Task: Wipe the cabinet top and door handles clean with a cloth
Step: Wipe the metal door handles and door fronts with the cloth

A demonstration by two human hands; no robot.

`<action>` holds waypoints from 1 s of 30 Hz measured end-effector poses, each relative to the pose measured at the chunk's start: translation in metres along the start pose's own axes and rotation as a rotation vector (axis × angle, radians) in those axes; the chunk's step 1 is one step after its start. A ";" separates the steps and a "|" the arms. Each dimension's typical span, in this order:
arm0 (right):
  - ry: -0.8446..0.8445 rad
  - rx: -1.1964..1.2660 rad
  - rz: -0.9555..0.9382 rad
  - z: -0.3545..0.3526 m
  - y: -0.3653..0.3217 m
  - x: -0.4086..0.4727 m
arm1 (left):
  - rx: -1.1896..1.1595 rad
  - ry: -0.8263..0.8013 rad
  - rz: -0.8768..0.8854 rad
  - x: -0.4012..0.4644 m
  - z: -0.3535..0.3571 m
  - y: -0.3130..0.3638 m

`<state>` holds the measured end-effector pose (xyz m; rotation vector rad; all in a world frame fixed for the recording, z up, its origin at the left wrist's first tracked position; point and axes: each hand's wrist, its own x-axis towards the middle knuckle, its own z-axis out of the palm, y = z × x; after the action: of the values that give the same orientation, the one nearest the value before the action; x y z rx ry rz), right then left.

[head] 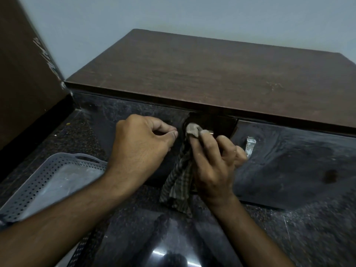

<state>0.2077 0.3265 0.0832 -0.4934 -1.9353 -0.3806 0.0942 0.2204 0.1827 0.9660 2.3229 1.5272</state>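
A low cabinet has a brown wood top (202, 70) and two glossy dark doors. My right hand (213, 170) grips a checked cloth (179, 182). It presses a bunched end of the cloth against a small metal piece (211, 132) in the gap between the doors, just under the top's front edge. The rest of the cloth hangs down. My left hand (140, 147) has curled fingers, with thumb and forefinger pinching at the right edge of the left door (119, 112). A metal handle (250, 146) shows on the right door (298, 160), partly behind my right fingers.
A grey perforated plastic basket (38, 182) sits on the dark speckled floor (192, 237) at the lower left. A tall brown panel (23, 74) stands against the cabinet's left side. A pale wall runs behind the cabinet.
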 end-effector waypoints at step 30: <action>0.032 0.050 -0.027 -0.010 0.004 0.025 | 0.095 -0.140 0.064 -0.004 0.010 0.004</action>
<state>0.2086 0.3288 0.1102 -0.4270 -1.9169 -0.3545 0.1034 0.2263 0.1815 1.1421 2.3046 1.3355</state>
